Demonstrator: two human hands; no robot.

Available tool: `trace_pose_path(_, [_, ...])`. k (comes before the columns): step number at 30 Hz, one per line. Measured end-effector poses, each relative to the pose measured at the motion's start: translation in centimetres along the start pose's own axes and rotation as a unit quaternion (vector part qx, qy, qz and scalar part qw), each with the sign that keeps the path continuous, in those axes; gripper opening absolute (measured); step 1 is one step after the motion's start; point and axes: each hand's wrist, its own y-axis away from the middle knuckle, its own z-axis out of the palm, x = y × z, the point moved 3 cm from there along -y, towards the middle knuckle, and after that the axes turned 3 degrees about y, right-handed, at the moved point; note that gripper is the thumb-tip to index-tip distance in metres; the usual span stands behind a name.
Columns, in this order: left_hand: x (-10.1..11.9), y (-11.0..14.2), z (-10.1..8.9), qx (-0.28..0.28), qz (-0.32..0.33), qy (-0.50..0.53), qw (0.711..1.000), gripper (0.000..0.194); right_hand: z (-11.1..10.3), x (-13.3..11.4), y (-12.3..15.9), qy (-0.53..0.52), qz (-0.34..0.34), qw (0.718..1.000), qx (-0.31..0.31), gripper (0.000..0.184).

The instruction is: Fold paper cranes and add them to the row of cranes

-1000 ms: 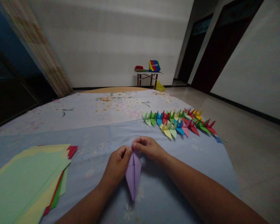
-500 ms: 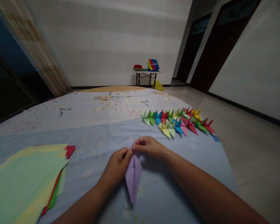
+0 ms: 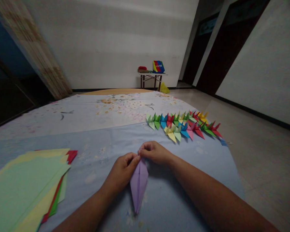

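A purple folded paper point(image 3: 139, 183), long and diamond-shaped with a crease down its middle, points its narrow end toward me. My left hand point(image 3: 124, 167) pinches its upper left edge, thumb on top. At the far tip, my right hand point(image 3: 153, 151) is closed on the same paper with thumb and forefinger. The fingertips of both hands nearly meet and hide the top of the fold. Beyond my right hand stand rows of folded paper cranes point(image 3: 183, 130) in green, blue, red, yellow and pink.
A stack of coloured paper sheets point(image 3: 26, 183), pale green on top, lies at the left. Blue and white flowered cloths point(image 3: 91, 141) cover the round table. By the far wall, a small table point(image 3: 151, 74) holds a colourful box point(image 3: 158, 66); a yellow bag point(image 3: 163, 88) lies beneath.
The purple paper has turned slightly, its near end shifting a little left and its top a little right. Both hands keep their grip and have moved barely.
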Motion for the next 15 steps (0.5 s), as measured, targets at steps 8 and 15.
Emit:
trace_pose_path(8, [-0.40, 0.59, -0.40, 0.040, 0.138, -0.280, 0.949, 0.033, -0.63, -0.20, -0.07, 0.202, -0.067, 0.975, 0.065, 0.016])
trace_pose_path(15, [0.02, 0.93, 0.60, -0.070, 0.178, -0.492, 0.849, 0.022, -0.34, 0.52, -0.21, 0.410, -0.065, 0.902, 0.119, 0.016])
